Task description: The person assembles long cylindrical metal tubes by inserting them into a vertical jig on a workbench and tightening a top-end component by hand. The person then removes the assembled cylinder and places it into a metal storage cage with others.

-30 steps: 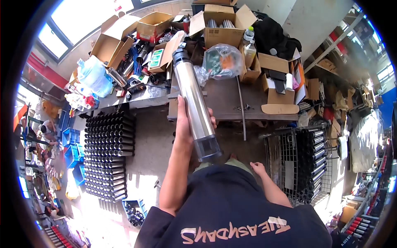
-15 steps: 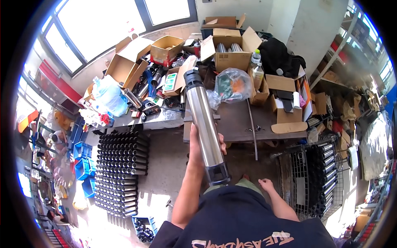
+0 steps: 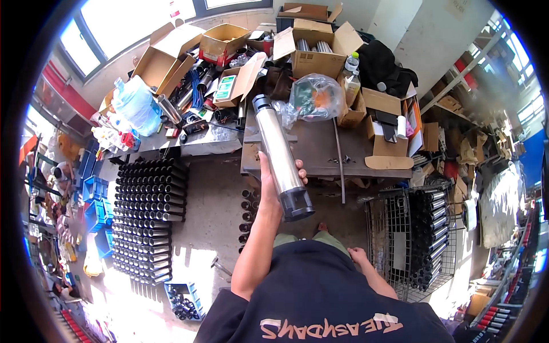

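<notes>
A shiny metal cylinder [image 3: 275,146] with black end caps is held in front of my body. My left hand [image 3: 271,186] wraps around its lower part, the thumb on the left side and the fingertips showing on the right. It tilts slightly, with the narrower black cap up towards the table and the wider open black end down near my waist. My right hand [image 3: 358,255] hangs low beside my right leg, its fingers curled together and nothing visible in them. A wire cage cart [image 3: 406,257] stands to the right of that hand.
A cluttered table [image 3: 311,157] runs ahead, bearing cardboard boxes [image 3: 317,63], a plastic bag [image 3: 316,97] and a metal rod [image 3: 339,163]. Rows of black-ended tubes [image 3: 143,211] stand on the floor at left, near blue crates [image 3: 98,214]. A parts-filled blue crate [image 3: 184,301] sits lower left.
The cylinder in my left hand has shifted a little, its lower end now further from my body and more open to view. The whole scene has slid slightly left and up or down with my head.
</notes>
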{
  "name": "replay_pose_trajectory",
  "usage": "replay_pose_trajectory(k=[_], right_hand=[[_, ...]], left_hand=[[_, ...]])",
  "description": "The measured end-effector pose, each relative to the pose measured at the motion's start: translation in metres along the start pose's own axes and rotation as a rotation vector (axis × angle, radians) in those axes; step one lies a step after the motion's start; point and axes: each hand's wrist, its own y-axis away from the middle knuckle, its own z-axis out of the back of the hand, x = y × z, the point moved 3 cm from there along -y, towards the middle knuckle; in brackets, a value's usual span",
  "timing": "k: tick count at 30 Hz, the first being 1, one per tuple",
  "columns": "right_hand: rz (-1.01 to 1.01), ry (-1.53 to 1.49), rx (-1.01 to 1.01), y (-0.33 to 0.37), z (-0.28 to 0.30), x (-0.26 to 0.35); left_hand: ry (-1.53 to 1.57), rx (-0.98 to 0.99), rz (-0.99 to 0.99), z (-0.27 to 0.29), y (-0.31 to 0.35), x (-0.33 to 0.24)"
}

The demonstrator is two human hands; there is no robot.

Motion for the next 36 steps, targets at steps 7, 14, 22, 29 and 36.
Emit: replay_pose_trajectory(k=[7,14,22,29,36], right_hand=[[0.004,-0.033,0.0,-0.001,0.001,0.009],[0.196,-0.018,-0.011,-0.056,-0.007,0.031],[0.213,0.037,-0.045,-0.064,0.001,0.079],[0.409,0.037,-0.353,-0.09,0.028,0.149],[0.43,-0.39,-0.035,-0.155,0.022,0.233]], left_hand=[[-0.303,-0.241,-0.064,-0.046,0.008,-0.015],[-0.617,-0.481,-0.066,-0.062,0.009,-0.041],[-0.531,-0.404,-0.121,-0.062,0.01,-0.033],[-0.622,-0.446,-0.16,-0.066,0.011,-0.032],[-0.587,-0.404,-0.099,-0.055,0.004,-0.027]])
